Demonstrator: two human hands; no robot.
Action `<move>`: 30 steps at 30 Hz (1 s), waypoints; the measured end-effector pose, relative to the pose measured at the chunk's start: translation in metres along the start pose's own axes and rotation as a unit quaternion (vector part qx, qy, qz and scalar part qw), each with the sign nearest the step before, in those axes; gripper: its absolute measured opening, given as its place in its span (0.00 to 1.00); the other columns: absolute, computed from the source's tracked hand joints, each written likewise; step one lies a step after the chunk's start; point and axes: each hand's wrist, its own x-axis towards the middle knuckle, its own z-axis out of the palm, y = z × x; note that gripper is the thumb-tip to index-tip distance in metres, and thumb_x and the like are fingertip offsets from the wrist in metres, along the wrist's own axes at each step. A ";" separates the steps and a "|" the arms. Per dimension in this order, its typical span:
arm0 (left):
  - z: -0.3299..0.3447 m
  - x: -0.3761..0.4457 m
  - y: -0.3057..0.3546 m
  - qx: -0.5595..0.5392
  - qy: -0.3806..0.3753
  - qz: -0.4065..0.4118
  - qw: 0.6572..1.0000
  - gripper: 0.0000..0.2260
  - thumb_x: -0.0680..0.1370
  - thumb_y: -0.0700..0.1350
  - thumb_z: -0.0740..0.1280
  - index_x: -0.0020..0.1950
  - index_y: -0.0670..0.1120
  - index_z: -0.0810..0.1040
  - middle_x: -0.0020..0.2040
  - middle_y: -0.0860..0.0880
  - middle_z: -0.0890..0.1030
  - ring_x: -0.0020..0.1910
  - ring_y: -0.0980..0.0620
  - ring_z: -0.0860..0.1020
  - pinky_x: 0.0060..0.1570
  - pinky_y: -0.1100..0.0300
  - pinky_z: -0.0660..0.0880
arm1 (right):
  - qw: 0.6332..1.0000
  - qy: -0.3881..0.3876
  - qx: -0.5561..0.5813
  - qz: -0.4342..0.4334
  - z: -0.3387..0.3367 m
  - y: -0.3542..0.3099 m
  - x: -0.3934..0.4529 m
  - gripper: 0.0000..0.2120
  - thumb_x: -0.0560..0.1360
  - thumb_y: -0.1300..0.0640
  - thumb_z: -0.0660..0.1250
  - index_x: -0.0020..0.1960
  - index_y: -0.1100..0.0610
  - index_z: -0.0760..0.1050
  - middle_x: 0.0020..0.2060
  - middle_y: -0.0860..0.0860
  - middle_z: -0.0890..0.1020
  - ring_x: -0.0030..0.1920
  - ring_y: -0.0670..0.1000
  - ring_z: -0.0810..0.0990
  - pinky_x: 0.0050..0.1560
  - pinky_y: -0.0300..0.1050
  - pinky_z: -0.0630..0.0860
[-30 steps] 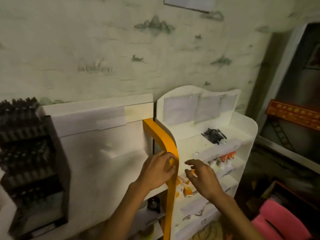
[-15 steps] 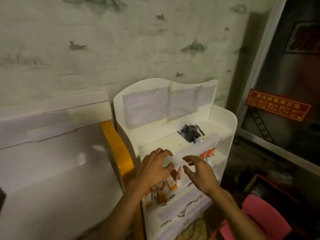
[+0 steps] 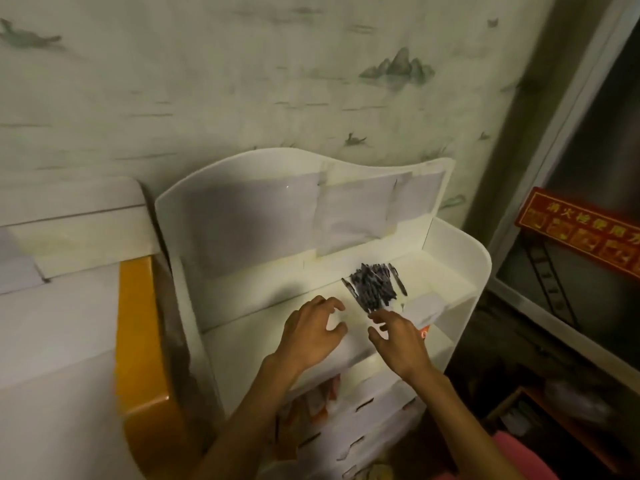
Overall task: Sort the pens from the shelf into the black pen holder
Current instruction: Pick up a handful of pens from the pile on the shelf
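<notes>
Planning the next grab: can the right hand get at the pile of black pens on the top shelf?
Probably yes: the right hand is open, its fingertips just short of the pen pile, with nothing between.

The shelf (image 3: 460, 258) in front of me is white, with pale grey-white sheets (image 3: 349, 213) taped across its back panel. The pens (image 3: 372, 287) heaped on its top level are black. Lower tiers show orange-and-white packets (image 3: 320, 405), and a bit of orange peeks out just past my right hand (image 3: 398, 341). To my left a second unit (image 3: 52, 323) is white with an orange-yellow edge (image 3: 138, 341). The wallpaper (image 3: 242, 81) is cream with faint grey-green ink mountains, birds and thin water strokes. On the right hangs a red sign (image 3: 581, 233) with gold lettering. Something pink (image 3: 519, 459) sits at the bottom right.
</notes>
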 end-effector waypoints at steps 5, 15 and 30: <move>0.026 0.035 -0.009 0.000 -0.024 -0.039 0.999 0.14 0.77 0.56 0.64 0.62 0.58 0.75 0.59 0.55 0.78 0.55 0.55 0.77 0.52 0.59 0.75 | 1.000 -0.019 0.019 -0.005 0.003 0.030 0.039 0.14 0.79 0.53 0.67 0.64 0.52 0.76 0.59 0.50 0.81 0.56 0.50 0.80 0.54 0.40 0.74; 0.085 0.092 -0.027 -0.027 -0.045 -0.159 0.986 0.14 0.79 0.57 0.65 0.63 0.57 0.75 0.56 0.54 0.77 0.53 0.54 0.75 0.52 0.57 0.75 | 0.993 -0.059 0.057 -0.080 0.004 0.090 0.134 0.14 0.76 0.62 0.69 0.61 0.57 0.79 0.56 0.54 0.82 0.53 0.53 0.80 0.53 0.42 0.76; 0.174 0.176 -0.018 0.032 -0.004 -0.373 0.927 0.23 0.76 0.67 0.61 0.59 0.50 0.76 0.54 0.50 0.80 0.50 0.51 0.77 0.44 0.58 0.72 | 0.978 -0.133 0.061 -0.150 0.010 0.148 0.235 0.14 0.79 0.58 0.67 0.64 0.54 0.77 0.59 0.52 0.80 0.57 0.53 0.79 0.60 0.44 0.75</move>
